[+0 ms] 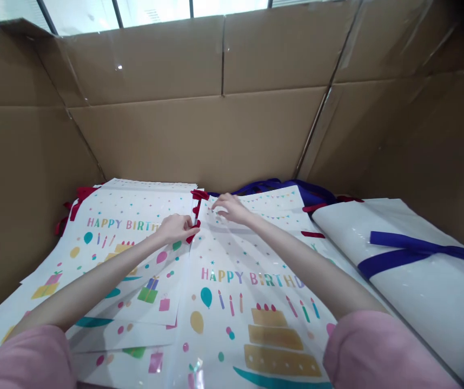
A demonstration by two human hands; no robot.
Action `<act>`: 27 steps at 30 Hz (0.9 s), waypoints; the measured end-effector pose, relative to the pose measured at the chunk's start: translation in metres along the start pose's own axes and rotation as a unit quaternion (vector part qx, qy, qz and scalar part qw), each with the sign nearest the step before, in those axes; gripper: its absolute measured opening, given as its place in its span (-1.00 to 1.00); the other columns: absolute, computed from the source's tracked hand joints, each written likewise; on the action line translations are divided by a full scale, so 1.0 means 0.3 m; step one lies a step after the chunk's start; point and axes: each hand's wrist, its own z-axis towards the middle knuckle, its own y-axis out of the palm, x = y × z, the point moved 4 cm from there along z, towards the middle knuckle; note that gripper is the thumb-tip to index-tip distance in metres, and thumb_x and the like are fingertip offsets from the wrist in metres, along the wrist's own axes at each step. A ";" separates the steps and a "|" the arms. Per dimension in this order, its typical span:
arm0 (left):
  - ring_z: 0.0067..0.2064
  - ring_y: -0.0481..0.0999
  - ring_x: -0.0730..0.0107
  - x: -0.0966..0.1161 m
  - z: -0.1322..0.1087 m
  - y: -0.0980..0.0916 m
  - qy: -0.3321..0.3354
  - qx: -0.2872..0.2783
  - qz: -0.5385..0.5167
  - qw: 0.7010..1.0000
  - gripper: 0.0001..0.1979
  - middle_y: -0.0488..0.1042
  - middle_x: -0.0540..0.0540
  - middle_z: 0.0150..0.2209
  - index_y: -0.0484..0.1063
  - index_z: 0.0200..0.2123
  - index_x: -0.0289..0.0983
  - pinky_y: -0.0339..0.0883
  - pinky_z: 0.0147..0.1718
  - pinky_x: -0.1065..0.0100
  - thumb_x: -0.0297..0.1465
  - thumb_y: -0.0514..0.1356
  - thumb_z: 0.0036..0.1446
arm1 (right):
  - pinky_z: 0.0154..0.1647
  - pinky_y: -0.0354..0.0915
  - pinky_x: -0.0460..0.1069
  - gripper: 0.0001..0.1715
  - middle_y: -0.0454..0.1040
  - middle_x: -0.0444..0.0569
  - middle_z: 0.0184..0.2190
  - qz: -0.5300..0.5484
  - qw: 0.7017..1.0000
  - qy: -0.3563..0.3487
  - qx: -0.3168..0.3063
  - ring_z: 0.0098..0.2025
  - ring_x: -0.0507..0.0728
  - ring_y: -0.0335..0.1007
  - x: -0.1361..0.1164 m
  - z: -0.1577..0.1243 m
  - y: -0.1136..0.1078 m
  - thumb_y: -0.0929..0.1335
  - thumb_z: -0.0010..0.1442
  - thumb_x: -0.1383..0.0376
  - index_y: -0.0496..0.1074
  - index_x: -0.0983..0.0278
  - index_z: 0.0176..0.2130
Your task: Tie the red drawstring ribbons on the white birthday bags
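Observation:
Two stacks of large white gift bags printed "HAPPY BIRTHDAY" lie side by side, the left stack (110,197) and the right bag (219,346). A red ribbon (197,207) runs along the seam between them near their far ends. My left hand (177,229) is closed, pinching the lower part of that ribbon between thumb and fingers. Just right of the ribbon, my right hand (232,208) hovers over or rests on the top of the right bag, its fingers bent and apart with nothing visible in them. Whether its fingertips touch the bag I cannot tell.
Tall cardboard walls (191,140) enclose the bags at the back and sides. A folded white bag (426,302) with a blue ribbon (410,251) lies at the right. More blue ribbons (309,192) bunch along the back wall, and red ribbon (80,200) sits at the left stack's corner.

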 end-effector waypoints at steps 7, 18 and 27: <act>-0.52 0.38 0.39 -0.028 -0.007 0.060 0.023 0.046 -0.159 0.986 -0.73 0.42 0.00 -0.61 0.40 -0.54 -0.27 0.16 -0.45 0.41 -0.27 0.07 0.10 | -0.14 -0.07 0.06 -0.75 0.37 0.03 -0.12 -0.036 0.991 -0.119 -0.052 -0.05 0.19 0.11 -0.180 0.106 0.128 0.31 0.12 0.40 0.51 0.19 -0.21; -0.59 0.30 0.50 -0.014 -0.064 0.142 -0.048 0.040 -0.503 0.862 -0.63 0.44 -0.03 -0.58 0.43 -0.45 -0.34 0.12 -0.60 0.48 -0.10 0.20 0.02 | -0.04 -0.18 0.15 -0.75 0.45 -0.05 -0.33 0.087 0.993 -0.079 0.003 -0.08 0.15 0.18 -0.123 0.089 0.077 0.23 0.07 0.47 0.46 0.26 -0.46; -0.57 0.32 0.50 0.063 -0.091 0.089 -0.003 0.094 -0.410 0.907 -0.68 0.41 0.00 -0.60 0.43 -0.43 -0.32 0.16 -0.55 0.47 -0.17 0.14 0.12 | 0.02 -0.11 0.18 -0.74 0.46 -0.05 -0.28 0.188 0.979 -0.066 0.036 -0.02 0.17 0.18 -0.125 0.077 0.085 0.23 0.12 0.46 0.45 0.25 -0.45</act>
